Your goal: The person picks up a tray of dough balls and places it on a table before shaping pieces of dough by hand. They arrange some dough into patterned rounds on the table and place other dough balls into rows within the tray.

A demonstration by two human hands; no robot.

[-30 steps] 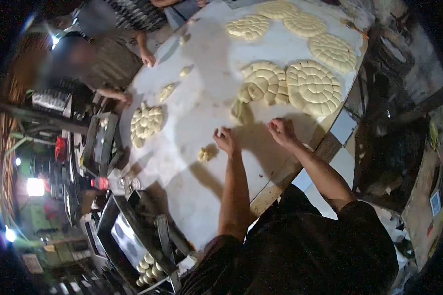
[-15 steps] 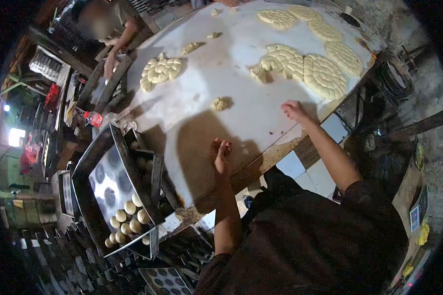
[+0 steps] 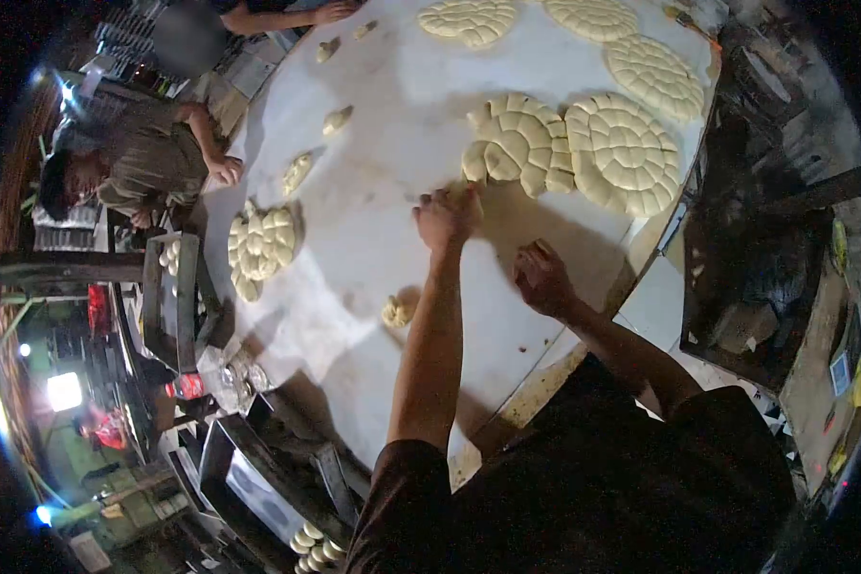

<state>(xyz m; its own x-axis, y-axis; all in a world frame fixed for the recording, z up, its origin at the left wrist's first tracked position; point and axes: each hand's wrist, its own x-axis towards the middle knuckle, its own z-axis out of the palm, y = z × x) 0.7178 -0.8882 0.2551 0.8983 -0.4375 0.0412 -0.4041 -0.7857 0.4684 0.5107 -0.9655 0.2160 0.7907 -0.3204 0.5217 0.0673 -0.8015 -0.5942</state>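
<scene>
My left hand reaches over the floured table, fingers bent round a pale dough piece beside a cluster of cut dough; the hand partly hides the piece. My right hand is closer to me, above the table near its front edge. Its fingers are curled closed, and what they hold, if anything, is hidden. To the right of the cluster lies a flat round of dough scored into many pieces. A small lump of dough rests left of my left forearm.
More dough rounds lie along the far right edge. A smaller dough cluster sits at the left. Framed trays with dough balls stand at lower left, near a red-labelled bottle. A co-worker is at the left; another person's hand rests at the far edge.
My view has turned and moved toward the dough rounds. My left hand has gone forward to the cluster's near side. My right hand has come inward, its fingers curled.
</scene>
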